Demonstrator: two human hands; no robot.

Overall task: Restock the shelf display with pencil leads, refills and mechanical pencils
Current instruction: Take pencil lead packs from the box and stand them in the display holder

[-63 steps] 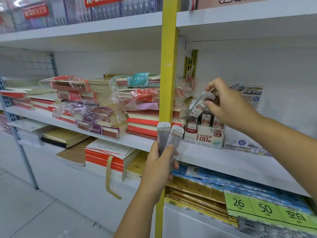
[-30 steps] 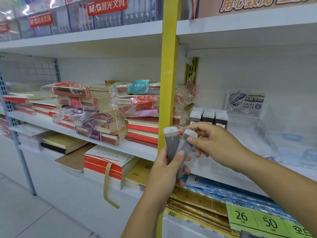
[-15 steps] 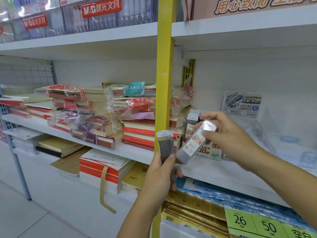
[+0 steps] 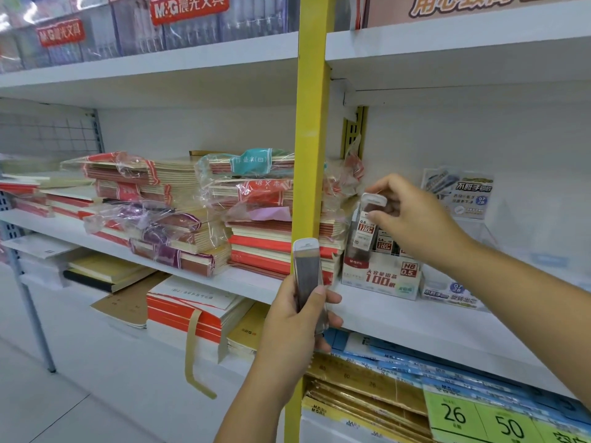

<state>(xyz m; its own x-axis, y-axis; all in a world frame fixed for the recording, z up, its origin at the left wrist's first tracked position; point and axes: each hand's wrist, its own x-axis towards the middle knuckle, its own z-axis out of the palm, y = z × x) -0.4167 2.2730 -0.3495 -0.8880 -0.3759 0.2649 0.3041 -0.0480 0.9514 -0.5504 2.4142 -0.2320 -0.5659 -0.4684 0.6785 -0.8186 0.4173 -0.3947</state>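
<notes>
upper left of frame: m&g signs (image 4: 188, 8), red w/ white print, on clear pen packs along top shelf.
left, mid height: notebook stacks (image 4: 150, 183), red-edged, some in loose plastic wrap, on white shelf (image 4: 415, 318). below it, lower left: more flat books, one white-red stack w/ tan strap hanging down (image 4: 192, 318).
centre: yellow upright post (image 4: 311, 155), runs top to bottom of frame.
centre, lower: left hand (image 4: 300, 318) wrapped round a lead tube (image 4: 306, 273), held upright in front of the post, white cap on top, dark leads seen thru clear body. a 2nd tube may sit behind it in the same fist; cannot tell for sure.
right of centre, mid height: lead display box (image 4: 380, 276), white w/ red print "100" and "hb 0.5", standing on the shelf just right of the post; rows of lead tubes upright inside.
above the box: right hand (image 4: 412, 215), thumb + fingers pinched on a lead tube w/ red label (image 4: 367, 225), cap end up, lower end at the box's left-hand rear slot, among the tubes already there.
right, mid height: promo card (image 4: 460, 195) upright on a clear display stand, near back wall.
lower right of frame: green price tags (image 4: 479, 417) reading 26, 50; blue and gold paper packs under the shelf.
</notes>
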